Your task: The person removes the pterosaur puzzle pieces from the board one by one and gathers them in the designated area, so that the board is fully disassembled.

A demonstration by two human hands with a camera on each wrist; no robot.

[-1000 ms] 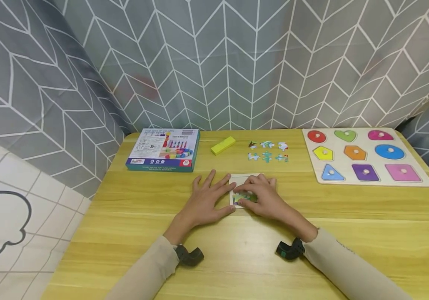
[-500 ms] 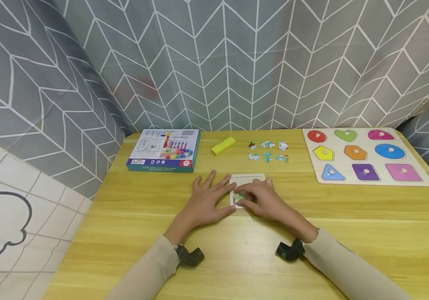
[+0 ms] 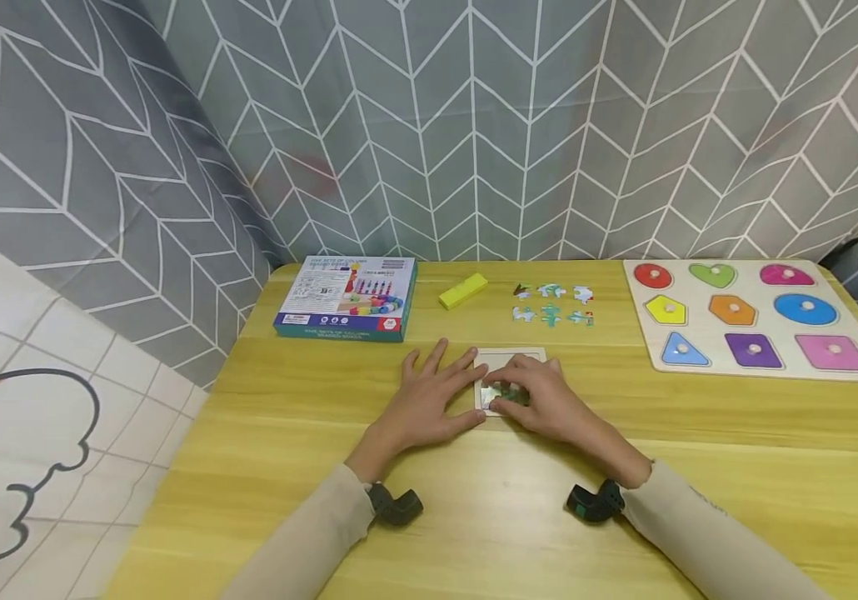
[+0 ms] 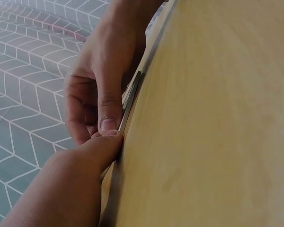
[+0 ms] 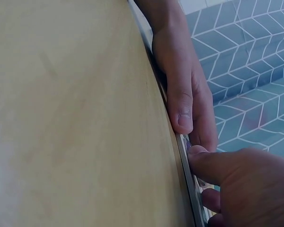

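Note:
In the head view a small white-bordered puzzle tray (image 3: 510, 352) lies on the wooden table between the hands. Green, picture-printed jigsaw pieces (image 3: 491, 394) fill part of its near end. My left hand (image 3: 429, 404) lies spread, with fingertips and thumb along the tray's left edge. Over the tray, my right hand (image 3: 541, 396) curls its thumb and index finger around a jigsaw piece, partly hidden beneath the hand. The left wrist view shows the right hand's thumb (image 4: 109, 111) bent down at the tray's surface. Seen from the right wrist, the left thumb (image 5: 183, 113) touches the tray's edge (image 5: 191, 182).
Several loose jigsaw pieces (image 3: 551, 313) lie in two rows beyond the tray. A yellow block (image 3: 463, 291) and a boxed bead set (image 3: 346, 298) are to their left. A wooden shape board with knobbed pieces (image 3: 706, 340) occupies the right. Patterned curtain (image 3: 504, 133) hangs behind.
The whole head view has shifted slightly, so everything appears farther right. The right fingers shift a little over the tray; the left hand keeps its place at its edge.

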